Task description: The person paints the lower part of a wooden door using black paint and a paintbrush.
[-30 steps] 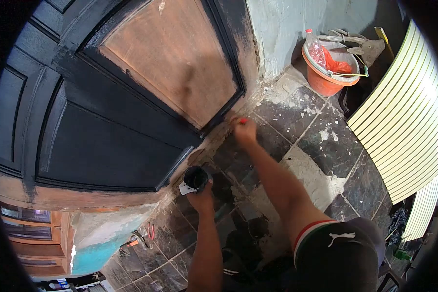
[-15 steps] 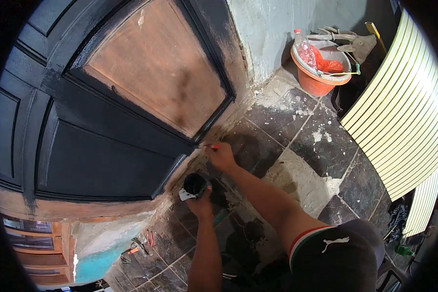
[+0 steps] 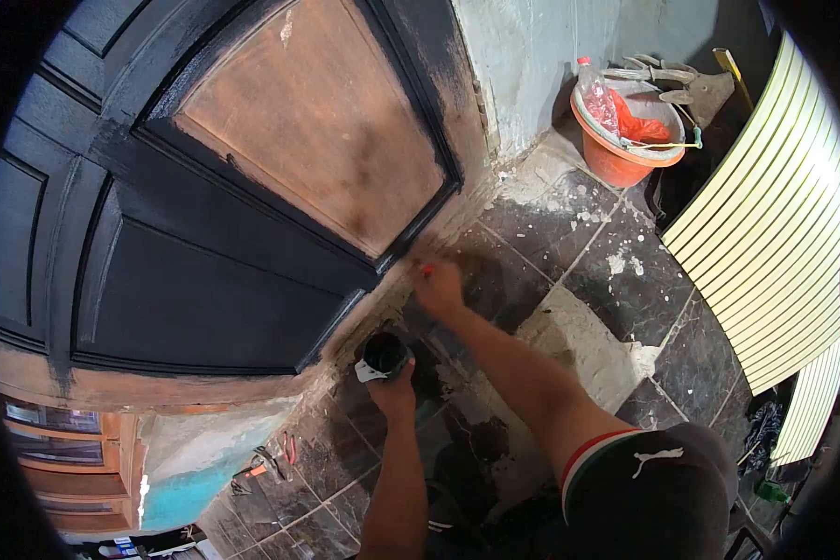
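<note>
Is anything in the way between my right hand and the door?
Nothing visible stands between your right hand and the door. The dark cup in your left hand is off to the left, outside that gap.

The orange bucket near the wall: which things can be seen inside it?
Inside the orange bucket are a clear bottle and crumpled red material. Whatever lies beneath them is covered, so I cannot tell.

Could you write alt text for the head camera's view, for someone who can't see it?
A person's right hand, holding something red, is near the lower edge of a black and brown door; the left hand holds a dark cup. An orange bucket stands on the tiled floor.
</note>
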